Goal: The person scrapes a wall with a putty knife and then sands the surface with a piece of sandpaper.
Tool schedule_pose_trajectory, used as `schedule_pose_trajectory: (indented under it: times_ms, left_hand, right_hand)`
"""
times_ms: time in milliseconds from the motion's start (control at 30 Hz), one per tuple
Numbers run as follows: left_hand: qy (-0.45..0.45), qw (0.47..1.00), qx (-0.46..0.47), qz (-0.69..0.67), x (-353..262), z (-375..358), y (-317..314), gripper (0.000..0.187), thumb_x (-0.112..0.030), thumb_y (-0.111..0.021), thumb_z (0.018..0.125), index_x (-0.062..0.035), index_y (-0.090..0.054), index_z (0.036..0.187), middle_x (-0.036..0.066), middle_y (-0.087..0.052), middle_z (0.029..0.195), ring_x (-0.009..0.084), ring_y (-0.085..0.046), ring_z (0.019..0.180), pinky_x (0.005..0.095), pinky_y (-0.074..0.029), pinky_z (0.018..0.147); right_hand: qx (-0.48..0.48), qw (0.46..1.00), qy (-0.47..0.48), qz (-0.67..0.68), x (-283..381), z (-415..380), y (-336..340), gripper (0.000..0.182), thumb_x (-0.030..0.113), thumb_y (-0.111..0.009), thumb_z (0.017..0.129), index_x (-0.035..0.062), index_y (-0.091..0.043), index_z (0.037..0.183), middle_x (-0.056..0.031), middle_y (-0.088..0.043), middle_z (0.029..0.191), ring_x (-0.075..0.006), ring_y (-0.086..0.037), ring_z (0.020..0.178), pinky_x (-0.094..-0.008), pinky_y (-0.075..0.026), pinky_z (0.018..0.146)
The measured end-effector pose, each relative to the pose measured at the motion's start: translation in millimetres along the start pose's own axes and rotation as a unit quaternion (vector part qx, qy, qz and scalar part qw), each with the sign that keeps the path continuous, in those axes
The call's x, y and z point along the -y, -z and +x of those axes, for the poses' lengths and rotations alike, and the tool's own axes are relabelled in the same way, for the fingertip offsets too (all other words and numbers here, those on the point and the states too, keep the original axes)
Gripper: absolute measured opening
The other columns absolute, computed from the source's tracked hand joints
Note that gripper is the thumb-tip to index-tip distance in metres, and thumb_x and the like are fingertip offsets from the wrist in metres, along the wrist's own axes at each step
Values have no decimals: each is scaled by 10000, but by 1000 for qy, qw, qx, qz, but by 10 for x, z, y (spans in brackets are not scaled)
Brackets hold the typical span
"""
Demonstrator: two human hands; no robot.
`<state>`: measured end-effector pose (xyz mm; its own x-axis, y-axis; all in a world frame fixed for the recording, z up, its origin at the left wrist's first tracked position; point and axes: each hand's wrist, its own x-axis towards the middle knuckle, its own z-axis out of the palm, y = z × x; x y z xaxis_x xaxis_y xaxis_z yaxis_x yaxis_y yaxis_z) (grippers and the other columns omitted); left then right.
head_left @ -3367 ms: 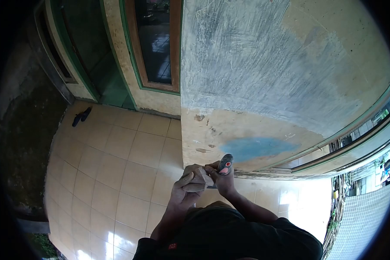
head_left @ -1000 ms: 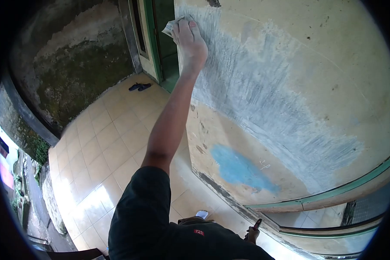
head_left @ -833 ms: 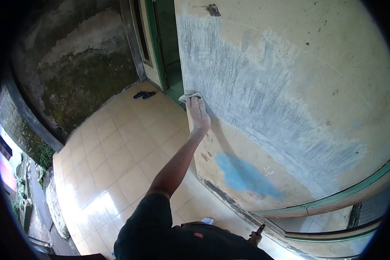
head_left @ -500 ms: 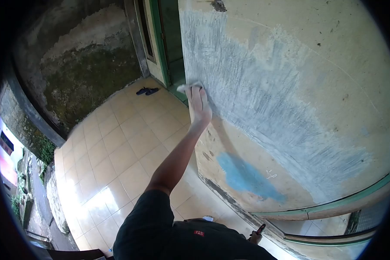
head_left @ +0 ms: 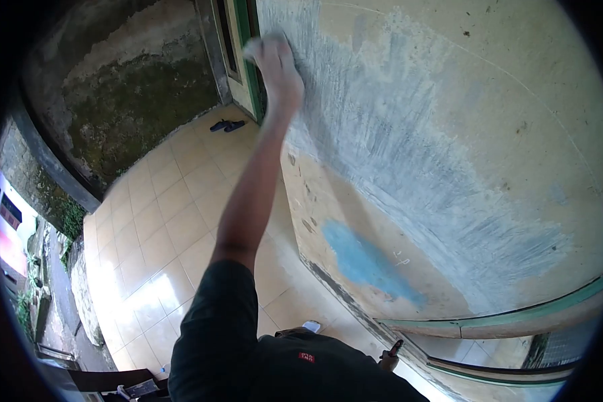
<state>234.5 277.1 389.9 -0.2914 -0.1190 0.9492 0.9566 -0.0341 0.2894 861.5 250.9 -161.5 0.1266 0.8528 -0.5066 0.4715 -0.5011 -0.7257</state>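
My left hand point(head_left: 278, 70) is raised against the left edge of a cream wall point(head_left: 516, 127), at a large grey-white, scuffed patch point(head_left: 382, 120). Its pale, dusty fingers are closed on a thin whitish piece point(head_left: 251, 49), which is blurred and mostly hidden; its exact kind does not show. Down at the lower right, my right hand point(head_left: 388, 360) grips a small dark object with a reddish part point(head_left: 396, 347), beside the foot of the wall. A blue patch point(head_left: 368, 261) marks the wall lower down.
Dark sandals point(head_left: 228, 125) lie on the tiled floor point(head_left: 181, 221) near the green door frame point(head_left: 254, 87). A green-edged window sill point(head_left: 516, 323) juts out at the lower right. A mossy wall point(head_left: 134, 120) stands at the back left, and an outdoor path point(head_left: 60, 281) runs beyond the floor.
My left hand has moved up along the wall's left edge with the whitish piece. My right hand holds the dark object in nearly the same place. The view has shifted slightly.
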Motion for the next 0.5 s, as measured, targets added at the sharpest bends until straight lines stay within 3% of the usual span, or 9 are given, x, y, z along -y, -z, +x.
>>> schedule_pose_trajectory:
  times_ms: [67, 100, 167, 233, 267, 333, 367, 433, 500]
  left_hand:
    - [49, 984, 6, -168, 110, 678, -120, 121, -99, -391, 902, 8, -444, 886, 155, -363, 970, 281, -350, 891, 439, -291, 843]
    - [48, 985, 10, -168, -29, 478, -127, 121, -99, -391, 902, 8, -444, 886, 155, -363, 970, 281, -350, 891, 439, -291, 843]
    - [-5, 999, -33, 18, -429, -298, -123, 137, -120, -388, 912, 7, -436, 893, 158, -377, 965, 278, -367, 890, 417, -306, 842]
    - [-133, 984, -116, -36, -248, -1211, -255, 155, -130, -371, 916, 12, -434, 904, 165, -384, 959, 298, -368, 886, 409, -307, 851]
    - [-134, 983, -118, -37, -154, -1211, -192, 155, -130, -371, 916, 12, -434, 904, 165, -384, 959, 298, -368, 886, 409, -307, 851]
    - [219, 969, 28, -111, 46, -1145, 89, 177, -145, -366, 908, 15, -443, 913, 196, -400, 1019, 349, -374, 947, 440, -300, 878]
    - [222, 969, 31, -105, 63, -1141, 81, 177, -145, -366, 908, 15, -443, 913, 196, -400, 1019, 349, -374, 947, 440, -300, 878]
    - [230, 966, -81, -87, 7, -1010, -54, 186, -148, -370, 899, 20, -449, 911, 217, -400, 1089, 375, -374, 1014, 490, -274, 910]
    - [197, 980, 3, 18, -925, -1534, -141, 164, -123, -357, 906, 12, -449, 909, 232, -414, 1088, 363, -388, 1043, 500, -278, 920]
  right_hand:
    - [15, 999, -33, 26, -37, 56, 83, 139, 85, -608, 752, -31, -557, 697, -91, -554, 531, -171, -479, 319, -292, -368, 285]
    - [3, 998, -33, 50, -53, 64, 119, 143, 85, -608, 751, -38, -554, 703, -92, -554, 538, -174, -478, 316, -300, -369, 281]
    - [-23, 998, -39, 54, -81, 85, 93, 152, 93, -610, 747, -43, -555, 707, -95, -545, 519, -180, -474, 310, -313, -367, 272]
    - [-36, 998, -20, 37, -193, 105, 69, 180, 114, -620, 738, -39, -547, 680, -88, -526, 499, -185, -471, 309, -317, -359, 277]
    - [-37, 998, -18, 38, -179, 128, 65, 180, 114, -620, 738, -39, -547, 680, -88, -526, 499, -185, -471, 309, -317, -359, 277]
    - [17, 999, 14, 44, -191, 65, 121, 184, 115, -628, 730, -32, -536, 668, -81, -515, 497, -188, -467, 311, -316, -352, 288]
    - [13, 999, -16, 25, -205, 92, 121, 174, 100, -629, 728, -23, -529, 655, -79, -505, 494, -190, -463, 311, -313, -346, 296]
    - [-5, 999, -18, 44, -261, 23, 217, 177, 99, -632, 729, -22, -529, 652, -81, -508, 494, -191, -464, 313, -314, -347, 294]
    - [-40, 995, -11, 86, -191, 91, 135, 184, 103, -640, 731, -22, -528, 656, -86, -515, 497, -194, -469, 320, -318, -344, 292]
